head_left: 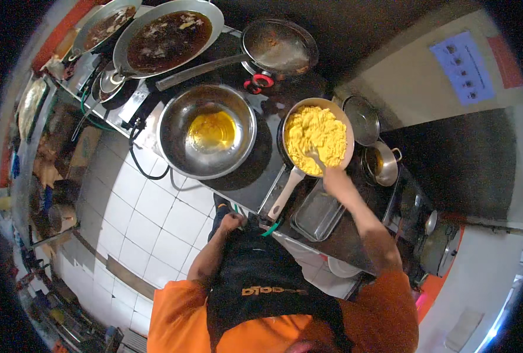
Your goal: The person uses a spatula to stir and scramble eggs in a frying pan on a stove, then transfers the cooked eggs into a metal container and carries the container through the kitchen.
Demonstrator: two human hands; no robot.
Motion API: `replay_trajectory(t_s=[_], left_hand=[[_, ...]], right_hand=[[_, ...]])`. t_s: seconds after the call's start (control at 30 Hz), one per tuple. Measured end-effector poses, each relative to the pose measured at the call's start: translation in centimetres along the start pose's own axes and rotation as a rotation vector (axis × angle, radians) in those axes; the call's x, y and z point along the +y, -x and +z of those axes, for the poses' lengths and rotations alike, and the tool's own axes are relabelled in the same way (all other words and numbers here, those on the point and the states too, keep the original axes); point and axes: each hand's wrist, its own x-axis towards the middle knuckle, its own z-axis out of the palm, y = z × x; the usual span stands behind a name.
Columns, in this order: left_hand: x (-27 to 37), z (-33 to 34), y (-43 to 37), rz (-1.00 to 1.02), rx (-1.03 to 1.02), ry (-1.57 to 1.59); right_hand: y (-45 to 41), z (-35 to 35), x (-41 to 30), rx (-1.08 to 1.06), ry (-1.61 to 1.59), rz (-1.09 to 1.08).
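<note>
My right hand (335, 182) is closed on a metal fork (316, 158), its tines in the yellow scrambled egg (315, 132) that fills a light-coloured frying pan (349, 128). The pan's pale handle (286, 194) points towards me, untouched. My left hand (233, 221) hangs low at the counter's front edge, by my black apron; whether it holds anything is hard to tell. Left of the pan stands a wide steel bowl (173, 150) with yellow liquid, likely oil, in its bottom.
A rectangular glass dish (316, 216) lies right of the pan handle. Behind are a strainer or lidded pan (279, 46) and two large woks (217, 22) of dark liquid. At the right stand a glass lid (362, 120) and a small steel pot (388, 165). A black hose (133, 154) hangs over the edge.
</note>
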Motion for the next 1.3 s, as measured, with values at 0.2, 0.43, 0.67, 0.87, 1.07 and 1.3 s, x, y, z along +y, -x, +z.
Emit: replay_trajectory(t_s=[0.2, 0.43, 0.67, 0.87, 1.07, 1.3], left_hand=[[-1.7, -5.0, 3.4, -0.088, 0.152, 0.382], [-8.9, -8.6, 11.6, -0.504, 0.359, 0.662], [-6.2, -7.3, 10.1, -0.483, 0.280, 0.642], [1.4, -0.7, 1.3, 0.080, -0.257, -0.267], [8.4, 6.3, -0.5, 0.194, -0.325, -0.436], [9.0, 5.9, 1.6, 0.287, -0.211, -0.293]], right_hand=[[-1.8, -5.7, 1.0, 0.174, -0.326, 0.179], [1.1, -1.3, -1.2, 0.043, -0.324, 0.181], [-1.6, -0.4, 1.1, 0.102, -0.164, 0.106], [-0.9, -2.3, 1.8, 0.054, -0.310, 0.279], [0.3, -0.3, -1.3, 0.122, 0.035, 0.013], [-5.0, -4.9, 3.0, -0.014, -0.179, 0.171]])
